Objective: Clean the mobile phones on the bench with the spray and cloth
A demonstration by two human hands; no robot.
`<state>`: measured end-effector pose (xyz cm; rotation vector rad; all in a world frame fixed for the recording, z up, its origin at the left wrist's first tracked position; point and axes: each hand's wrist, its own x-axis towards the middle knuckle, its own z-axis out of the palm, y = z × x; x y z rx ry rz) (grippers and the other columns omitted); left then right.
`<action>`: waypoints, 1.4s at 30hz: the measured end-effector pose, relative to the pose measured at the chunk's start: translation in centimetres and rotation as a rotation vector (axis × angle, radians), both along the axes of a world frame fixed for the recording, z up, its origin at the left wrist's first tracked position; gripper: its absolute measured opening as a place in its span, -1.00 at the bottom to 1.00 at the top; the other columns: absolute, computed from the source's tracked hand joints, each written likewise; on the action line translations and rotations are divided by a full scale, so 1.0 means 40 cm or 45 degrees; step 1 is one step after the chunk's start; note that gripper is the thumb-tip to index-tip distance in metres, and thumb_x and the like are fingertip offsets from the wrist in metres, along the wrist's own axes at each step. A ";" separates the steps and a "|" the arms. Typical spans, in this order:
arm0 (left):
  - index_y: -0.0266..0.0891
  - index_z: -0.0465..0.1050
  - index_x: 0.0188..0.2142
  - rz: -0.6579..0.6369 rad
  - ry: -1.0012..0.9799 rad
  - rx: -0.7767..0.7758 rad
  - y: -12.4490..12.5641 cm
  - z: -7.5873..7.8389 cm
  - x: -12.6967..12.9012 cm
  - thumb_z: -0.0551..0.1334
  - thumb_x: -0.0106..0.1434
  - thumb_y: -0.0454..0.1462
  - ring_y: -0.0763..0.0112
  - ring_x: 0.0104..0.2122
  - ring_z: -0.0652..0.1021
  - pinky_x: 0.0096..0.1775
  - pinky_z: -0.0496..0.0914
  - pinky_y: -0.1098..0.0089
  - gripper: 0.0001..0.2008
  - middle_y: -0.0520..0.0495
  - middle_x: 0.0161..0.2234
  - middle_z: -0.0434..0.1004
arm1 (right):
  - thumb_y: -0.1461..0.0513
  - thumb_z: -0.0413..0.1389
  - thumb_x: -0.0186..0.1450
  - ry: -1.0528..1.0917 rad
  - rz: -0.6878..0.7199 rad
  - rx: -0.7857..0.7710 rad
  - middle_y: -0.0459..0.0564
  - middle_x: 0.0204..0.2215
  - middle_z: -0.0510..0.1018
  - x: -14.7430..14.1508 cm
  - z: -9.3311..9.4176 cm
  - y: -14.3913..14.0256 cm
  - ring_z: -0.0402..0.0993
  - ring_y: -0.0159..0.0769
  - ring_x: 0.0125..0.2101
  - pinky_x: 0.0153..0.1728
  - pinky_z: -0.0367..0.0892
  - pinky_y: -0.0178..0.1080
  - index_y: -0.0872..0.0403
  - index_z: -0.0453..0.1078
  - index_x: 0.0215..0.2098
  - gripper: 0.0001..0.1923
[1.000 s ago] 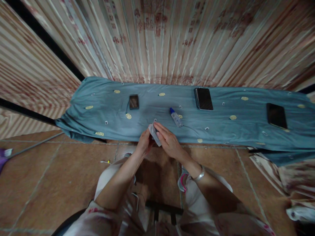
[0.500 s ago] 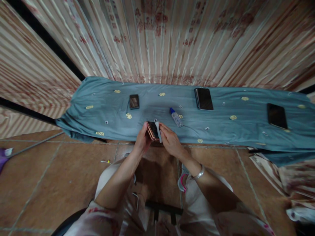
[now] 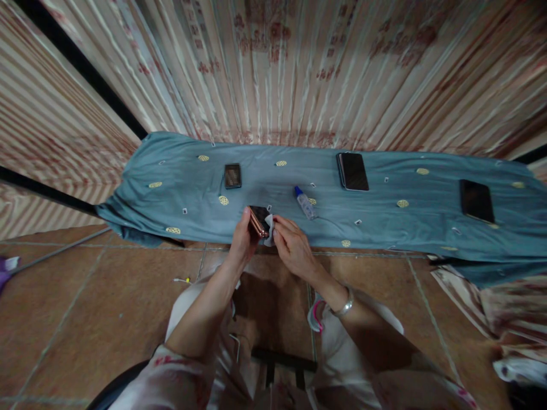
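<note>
At the left end of the blue cloth [image 3: 179, 193], which drapes over a low bench-like surface, lies only its scatter of small yellow round motifs. Further right, toward the far edge, a small dark square device [image 3: 232, 175] lies flat. At the near edge, about a third of the way along, the left hand [image 3: 242, 242] is closed around a copper-coloured phone [image 3: 258, 220], fingers wrapped on its left side, holding it tilted just above the cloth. The right hand [image 3: 291, 248] has its fingertips pinched together on a small white wipe [image 3: 269, 223], which is pressed against the phone's right side; a silver bracelet [image 3: 344, 303] circles that wrist. Just beyond the right hand a little bottle with a blue cap [image 3: 305, 203] lies on its side. Near the far edge sits a black phone [image 3: 352, 171], and another dark phone [image 3: 476, 200] lies toward the right end. Striped curtains [image 3: 299, 68] hang behind; brown floor tiles [image 3: 85, 307] lie below.
</note>
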<state>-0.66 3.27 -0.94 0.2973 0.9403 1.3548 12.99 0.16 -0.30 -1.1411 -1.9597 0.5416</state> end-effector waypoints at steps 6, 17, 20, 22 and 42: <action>-0.29 0.50 -0.33 0.025 0.061 0.039 0.000 -0.002 0.001 0.26 0.24 -0.03 0.50 -0.42 0.55 -0.26 0.43 0.47 -0.67 0.00 -0.42 0.55 | 0.26 -0.10 0.41 -0.002 -0.002 0.037 0.13 -0.03 0.55 -0.015 0.006 0.002 0.44 -0.15 0.01 0.11 0.34 -0.04 0.08 0.48 -0.08 -0.68; -0.25 0.43 -0.48 0.074 0.249 0.121 0.005 -0.029 -0.001 0.19 0.26 0.05 0.50 -0.50 0.48 -0.35 0.38 0.45 -0.58 0.06 -0.55 0.47 | 0.27 -0.06 0.37 0.066 0.110 0.034 0.12 0.03 0.53 -0.031 0.035 -0.006 0.42 -0.17 0.07 0.14 0.32 -0.03 0.05 0.42 0.02 -0.67; -0.27 0.48 -0.42 0.029 0.235 0.126 0.007 -0.023 -0.005 0.20 0.24 0.08 0.45 -0.45 0.53 -0.29 0.41 0.43 -0.56 0.00 -0.49 0.53 | 0.27 -0.06 0.36 0.062 0.134 0.023 0.10 0.03 0.53 -0.025 0.041 -0.011 0.42 -0.16 0.07 0.14 0.33 -0.02 0.03 0.42 0.04 -0.65; -0.28 0.49 -0.39 0.032 0.197 0.135 0.008 -0.016 -0.007 0.21 0.22 0.09 0.43 -0.43 0.56 -0.26 0.42 0.43 -0.56 -0.01 -0.46 0.56 | 0.28 -0.05 0.35 0.055 0.140 0.023 0.09 0.02 0.54 -0.021 0.043 -0.016 0.43 -0.17 0.06 0.13 0.33 -0.01 0.02 0.42 0.05 -0.65; -0.28 0.49 -0.26 0.049 0.124 0.039 0.006 0.024 -0.021 0.18 0.24 0.09 0.29 -0.29 0.61 -0.19 0.48 0.32 -0.55 -0.10 -0.38 0.60 | 0.30 -0.08 0.35 -0.119 0.021 0.032 0.12 0.03 0.50 -0.001 0.006 0.003 0.37 -0.09 0.04 0.14 0.29 0.04 0.05 0.44 0.00 -0.65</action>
